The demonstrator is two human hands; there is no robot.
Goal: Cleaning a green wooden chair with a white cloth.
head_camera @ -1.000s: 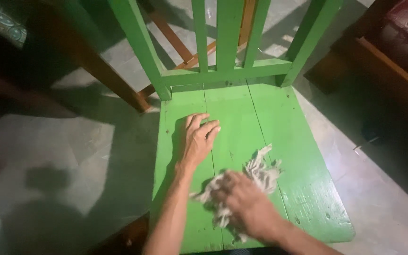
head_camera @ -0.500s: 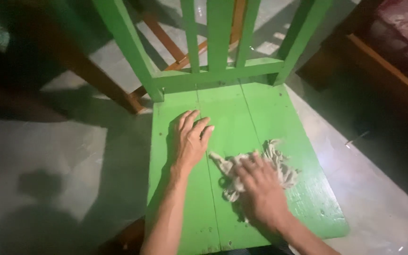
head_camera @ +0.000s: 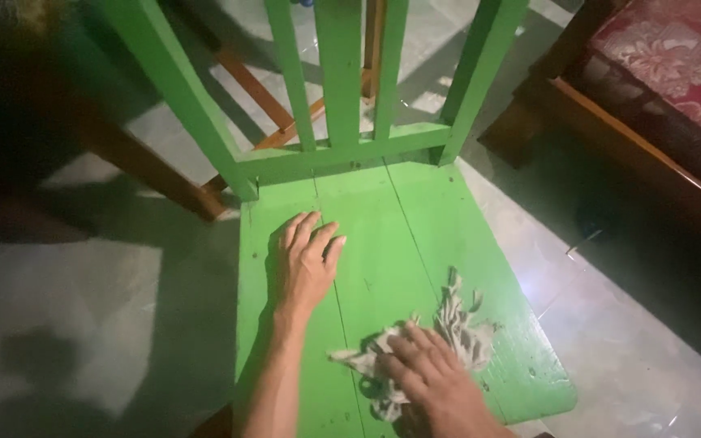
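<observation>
The right hand (head_camera: 432, 381) is pressing flat-fingered on the ragged grey cloth (head_camera: 448, 341), now swept toward the green chair seat's (head_camera: 383, 235) front right corner, while the left hand (head_camera: 306, 259) is resting open, bracing mid-seat.

The chair (head_camera: 383, 243) is made of wood planks coated in bright green paint, with a slight sheen and small scuffs seen on the seat. The rag (head_camera: 448, 341) is of pale, frayed cloth, limp and rough. The floor (head_camera: 83, 292) is laid with smooth, glossy tiles. The cushion (head_camera: 683, 57) is covered in red flowered fabric, set on a dark varnished wood frame (head_camera: 651, 154).
</observation>
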